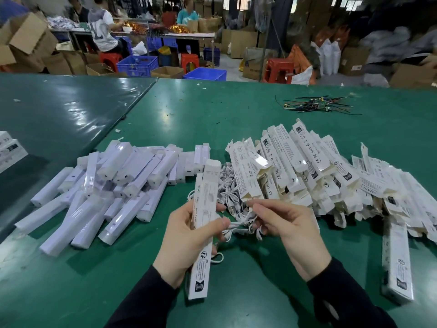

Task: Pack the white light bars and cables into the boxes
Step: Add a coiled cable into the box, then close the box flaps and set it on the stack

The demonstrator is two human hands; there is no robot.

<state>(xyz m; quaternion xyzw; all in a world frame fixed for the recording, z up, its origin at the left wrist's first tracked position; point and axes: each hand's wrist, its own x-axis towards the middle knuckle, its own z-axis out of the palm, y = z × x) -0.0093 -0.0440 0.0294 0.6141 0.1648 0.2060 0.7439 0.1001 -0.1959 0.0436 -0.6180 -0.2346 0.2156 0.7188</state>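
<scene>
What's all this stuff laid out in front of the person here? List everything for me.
Light bars: a large pile, white, left on the table.
Empty boxes: a large pile, white printed, right on the table.
Cables: a heap, white, between the two piles.
Box: one, white printed, in the left hand.
Cable: one, white, bundled, pinched in the right hand.
Wires: a bundle, dark and coloured, far right.
Table: green.
Crates: several, blue, on the floor behind.
Stools: several, red, behind.
Left hand: holds the box.
Right hand: pinches the cable.
</scene>
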